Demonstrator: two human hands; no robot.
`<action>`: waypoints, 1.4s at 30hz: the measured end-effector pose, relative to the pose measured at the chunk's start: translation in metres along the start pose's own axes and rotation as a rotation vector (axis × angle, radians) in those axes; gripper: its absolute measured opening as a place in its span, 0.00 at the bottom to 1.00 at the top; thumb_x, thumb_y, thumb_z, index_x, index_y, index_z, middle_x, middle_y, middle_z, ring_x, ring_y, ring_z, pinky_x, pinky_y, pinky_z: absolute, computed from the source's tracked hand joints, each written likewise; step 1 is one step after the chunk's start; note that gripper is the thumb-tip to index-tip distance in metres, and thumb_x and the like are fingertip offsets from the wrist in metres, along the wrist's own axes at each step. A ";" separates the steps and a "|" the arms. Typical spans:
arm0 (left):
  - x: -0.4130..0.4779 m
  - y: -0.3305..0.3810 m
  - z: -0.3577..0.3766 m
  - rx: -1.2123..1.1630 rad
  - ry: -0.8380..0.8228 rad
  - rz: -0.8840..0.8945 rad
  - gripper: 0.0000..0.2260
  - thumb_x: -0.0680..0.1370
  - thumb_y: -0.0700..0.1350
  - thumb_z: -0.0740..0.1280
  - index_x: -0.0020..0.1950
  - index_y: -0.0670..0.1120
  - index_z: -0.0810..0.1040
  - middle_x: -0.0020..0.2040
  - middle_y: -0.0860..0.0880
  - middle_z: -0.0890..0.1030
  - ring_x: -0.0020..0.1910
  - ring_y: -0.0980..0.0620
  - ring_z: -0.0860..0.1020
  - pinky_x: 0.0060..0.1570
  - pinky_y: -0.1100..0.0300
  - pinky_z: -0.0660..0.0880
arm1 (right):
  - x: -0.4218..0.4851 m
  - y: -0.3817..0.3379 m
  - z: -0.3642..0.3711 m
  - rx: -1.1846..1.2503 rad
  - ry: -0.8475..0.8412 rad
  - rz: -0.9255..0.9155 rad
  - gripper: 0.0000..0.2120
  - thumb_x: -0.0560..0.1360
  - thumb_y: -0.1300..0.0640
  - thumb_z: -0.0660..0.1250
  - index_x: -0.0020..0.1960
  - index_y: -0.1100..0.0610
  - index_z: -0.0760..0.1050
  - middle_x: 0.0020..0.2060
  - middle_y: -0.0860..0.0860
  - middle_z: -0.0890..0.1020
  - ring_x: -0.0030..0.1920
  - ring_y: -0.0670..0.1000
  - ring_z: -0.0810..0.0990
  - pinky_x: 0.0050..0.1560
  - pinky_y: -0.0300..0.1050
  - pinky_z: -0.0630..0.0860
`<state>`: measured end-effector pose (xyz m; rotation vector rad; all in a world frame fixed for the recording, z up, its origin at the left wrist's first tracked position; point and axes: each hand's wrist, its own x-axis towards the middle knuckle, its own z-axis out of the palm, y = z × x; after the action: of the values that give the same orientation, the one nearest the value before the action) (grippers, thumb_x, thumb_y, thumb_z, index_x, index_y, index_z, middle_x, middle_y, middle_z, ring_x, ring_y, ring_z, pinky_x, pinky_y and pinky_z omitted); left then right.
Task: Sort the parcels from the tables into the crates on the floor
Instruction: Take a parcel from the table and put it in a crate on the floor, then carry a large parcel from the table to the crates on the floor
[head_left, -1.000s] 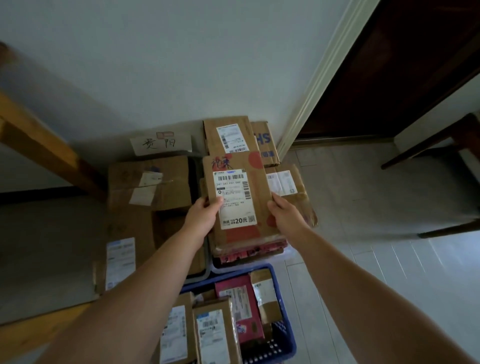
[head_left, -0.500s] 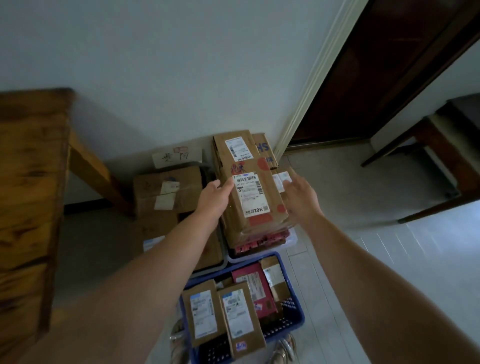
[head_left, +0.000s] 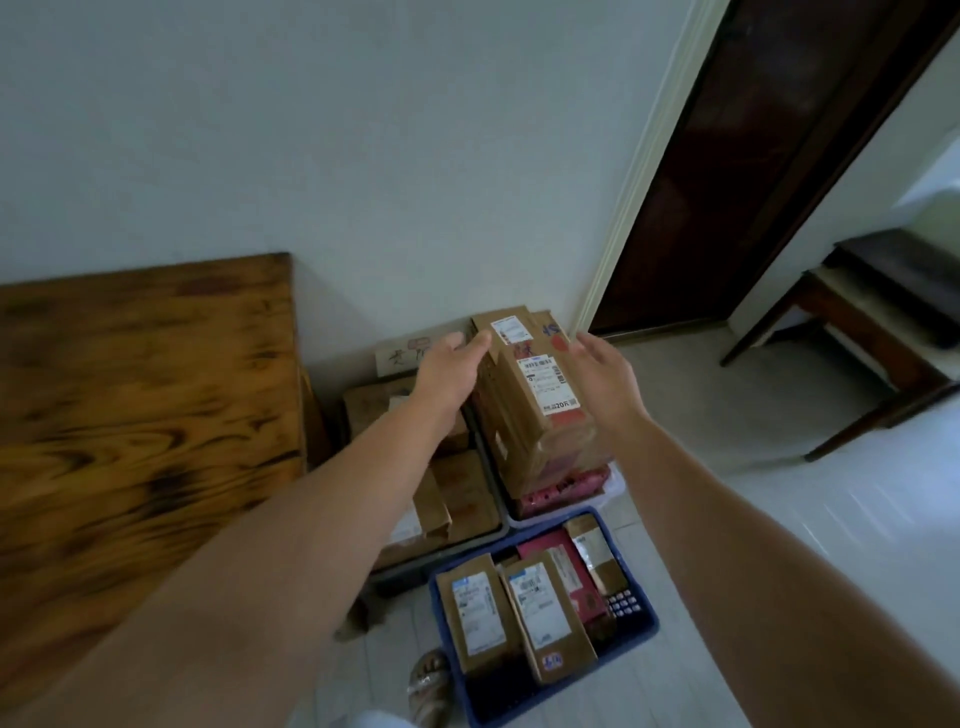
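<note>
A brown cardboard parcel (head_left: 540, 400) with a white shipping label and red marks lies on top of a tall stack of parcels in the far right crate (head_left: 610, 493). My left hand (head_left: 449, 364) hovers just left of the parcel, fingers apart and holding nothing. My right hand (head_left: 602, 374) hovers just right of it, also open and off the cardboard. In front stands a blue crate (head_left: 641, 636) holding several labelled parcels. A grey crate (head_left: 441, 558) of brown boxes stands to the left of the stack.
A wooden table (head_left: 140, 415) fills the left side. A handwritten paper sign (head_left: 402, 356) leans on the wall behind the crates. A dark door (head_left: 753, 182) and a dark wooden bench (head_left: 872, 332) are at the right. A sandalled foot (head_left: 428, 686) stands by the blue crate.
Both hands have let go of the labelled parcel, which now rests on the stack. The hands have drawn apart, and the view has risen and pulled back from the crates.
</note>
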<state>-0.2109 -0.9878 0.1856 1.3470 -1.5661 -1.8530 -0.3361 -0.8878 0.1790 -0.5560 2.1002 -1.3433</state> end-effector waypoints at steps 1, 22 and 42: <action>-0.011 -0.005 -0.008 -0.021 0.019 0.004 0.17 0.81 0.51 0.60 0.66 0.45 0.71 0.47 0.54 0.74 0.51 0.53 0.73 0.54 0.57 0.69 | -0.012 0.000 0.002 0.005 -0.006 -0.008 0.17 0.80 0.48 0.60 0.67 0.50 0.72 0.58 0.45 0.79 0.58 0.51 0.78 0.60 0.50 0.74; -0.219 -0.072 -0.284 -0.249 0.593 0.125 0.25 0.78 0.56 0.64 0.73 0.50 0.65 0.69 0.50 0.71 0.66 0.47 0.71 0.67 0.47 0.67 | -0.234 -0.079 0.221 -0.006 -0.453 -0.286 0.20 0.81 0.47 0.58 0.71 0.51 0.68 0.69 0.50 0.71 0.69 0.52 0.69 0.69 0.57 0.67; -0.291 -0.125 -0.689 -0.287 0.815 0.100 0.24 0.77 0.55 0.65 0.72 0.51 0.67 0.67 0.49 0.73 0.65 0.47 0.72 0.65 0.45 0.69 | -0.391 -0.175 0.598 0.009 -0.744 -0.325 0.20 0.81 0.48 0.58 0.71 0.52 0.67 0.69 0.51 0.70 0.69 0.53 0.69 0.69 0.55 0.67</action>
<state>0.5356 -1.1058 0.2452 1.5592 -0.8857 -1.1583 0.3597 -1.1189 0.2402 -1.2157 1.4273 -1.0683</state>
